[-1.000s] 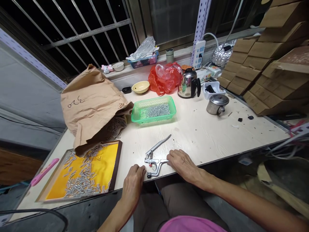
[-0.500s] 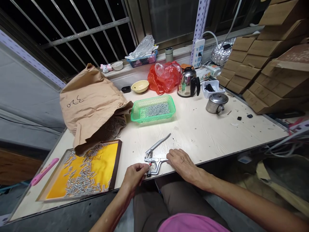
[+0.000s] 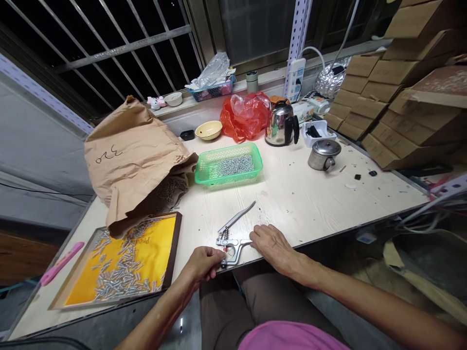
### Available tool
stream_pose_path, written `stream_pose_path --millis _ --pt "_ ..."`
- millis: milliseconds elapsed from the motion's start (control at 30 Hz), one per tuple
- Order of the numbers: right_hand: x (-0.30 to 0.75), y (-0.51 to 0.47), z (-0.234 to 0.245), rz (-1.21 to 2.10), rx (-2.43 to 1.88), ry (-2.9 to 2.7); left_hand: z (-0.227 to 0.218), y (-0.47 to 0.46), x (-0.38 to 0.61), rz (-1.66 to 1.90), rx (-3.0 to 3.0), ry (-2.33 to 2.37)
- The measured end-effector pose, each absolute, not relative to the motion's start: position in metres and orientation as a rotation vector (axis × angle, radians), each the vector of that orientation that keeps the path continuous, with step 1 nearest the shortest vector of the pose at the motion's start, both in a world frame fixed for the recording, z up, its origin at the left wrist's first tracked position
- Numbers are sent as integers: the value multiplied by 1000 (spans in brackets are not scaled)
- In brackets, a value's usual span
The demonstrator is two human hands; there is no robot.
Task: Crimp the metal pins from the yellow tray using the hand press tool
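Observation:
Near the table's front edge lie silver hand-press pliers (image 3: 241, 242), with a spring, a red bit between the jaws and the upper lever spread away from the lower handle. My right hand (image 3: 273, 247) is closed round the end of the lower handle. At the jaws, my left hand (image 3: 203, 262) has thumb and forefinger pinched together; whatever sits between them is too small to make out. To the left, a shallow tray (image 3: 158, 243) with a yellow bottom holds many small metal pieces (image 3: 122, 277). Behind the pliers, a green basket (image 3: 229, 182) contains small shiny metal parts (image 3: 237, 165).
A large brown paper bag (image 3: 127, 165) leans open over the tray's back edge. A pink-handled tool (image 3: 62, 263) lies at far left. Further back are a yellow bowl (image 3: 207, 130), red plastic bag (image 3: 244, 116), kettle (image 3: 280, 126) and lidded metal cup (image 3: 323, 156). Cardboard boxes (image 3: 394, 92) stand right.
The whole view has shifted slightly, so things appear a little further left. Both hands stay at the pliers, the left still pinched by the jaws and the right on the handle.

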State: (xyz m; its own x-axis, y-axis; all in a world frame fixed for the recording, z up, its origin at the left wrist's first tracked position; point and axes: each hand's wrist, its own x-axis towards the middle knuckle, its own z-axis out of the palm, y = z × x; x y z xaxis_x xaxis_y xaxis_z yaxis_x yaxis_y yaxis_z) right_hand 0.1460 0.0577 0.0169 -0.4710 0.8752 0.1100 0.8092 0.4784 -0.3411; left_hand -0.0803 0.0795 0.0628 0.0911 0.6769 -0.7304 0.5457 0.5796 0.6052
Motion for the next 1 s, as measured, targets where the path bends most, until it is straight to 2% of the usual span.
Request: stream_pose_path --millis 433,733,1000 --pt "152 63 33 428 -1390 -2498 59 78 -81 104 1059 1516" --pt "169 123 46 485 -1268 -2736 59 75 -80 117 1057 1547" --pt "165 117 60 418 -1265 -2699 59 75 -79 121 1047 1569"
